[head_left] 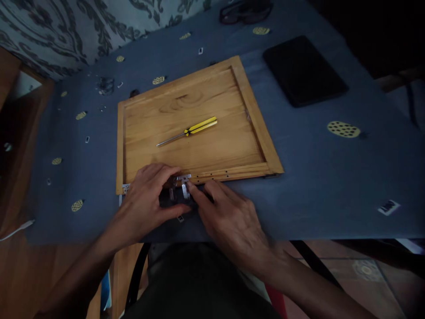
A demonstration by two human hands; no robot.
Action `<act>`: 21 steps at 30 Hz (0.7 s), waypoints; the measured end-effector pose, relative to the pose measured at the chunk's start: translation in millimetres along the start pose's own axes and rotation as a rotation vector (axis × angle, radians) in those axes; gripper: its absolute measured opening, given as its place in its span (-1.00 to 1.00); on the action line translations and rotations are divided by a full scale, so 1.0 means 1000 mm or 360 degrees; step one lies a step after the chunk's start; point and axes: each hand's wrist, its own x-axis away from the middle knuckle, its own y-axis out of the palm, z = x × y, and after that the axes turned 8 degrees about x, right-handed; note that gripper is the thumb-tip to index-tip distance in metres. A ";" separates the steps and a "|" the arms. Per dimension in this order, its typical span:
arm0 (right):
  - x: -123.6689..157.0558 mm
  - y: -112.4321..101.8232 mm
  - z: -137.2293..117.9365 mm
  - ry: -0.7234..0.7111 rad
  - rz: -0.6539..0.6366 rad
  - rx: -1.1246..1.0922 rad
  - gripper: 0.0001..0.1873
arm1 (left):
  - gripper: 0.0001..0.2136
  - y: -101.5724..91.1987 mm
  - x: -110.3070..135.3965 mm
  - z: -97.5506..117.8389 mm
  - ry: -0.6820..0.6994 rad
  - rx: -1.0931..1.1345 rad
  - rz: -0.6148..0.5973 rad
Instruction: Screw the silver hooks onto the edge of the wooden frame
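Note:
A wooden framed panel [232,110] lies flat on a blue tablecloth. A yellow and black screwdriver [194,129] rests on its middle, untouched. At the panel's near edge sits a small metal hinge [183,182]. My left hand [146,204] curls over the hinge's left side, fingertips pressing on it. My right hand [229,217] comes in from the right, its fingers pinched on the hinge's lower leaf. Several small screw holes [212,175] show along the near rail, right of the hinge. Another metal fitting [125,188] peeks out at the panel's near left corner.
A black tablet [303,71] lies at the far right. Dark glasses [245,11] rest at the far edge. Small metal parts [106,85] are scattered on the cloth at far left. The table's near edge [332,237] runs just behind my wrists, with chair and floor below.

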 end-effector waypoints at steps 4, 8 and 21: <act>0.000 -0.001 0.000 -0.0006 0.0013 -0.0006 -0.61 | -0.52 -0.005 0.003 0.000 -0.0035 0.0101 -0.0007; -0.001 -0.001 0.001 -0.0019 0.0008 -0.0017 -0.61 | -0.62 -0.004 0.003 0.001 -0.0078 0.0095 -0.0007; -0.002 0.000 0.001 -0.0018 0.0024 0.0004 -0.60 | -0.67 0.008 0.005 0.001 0.0073 -0.0057 0.0108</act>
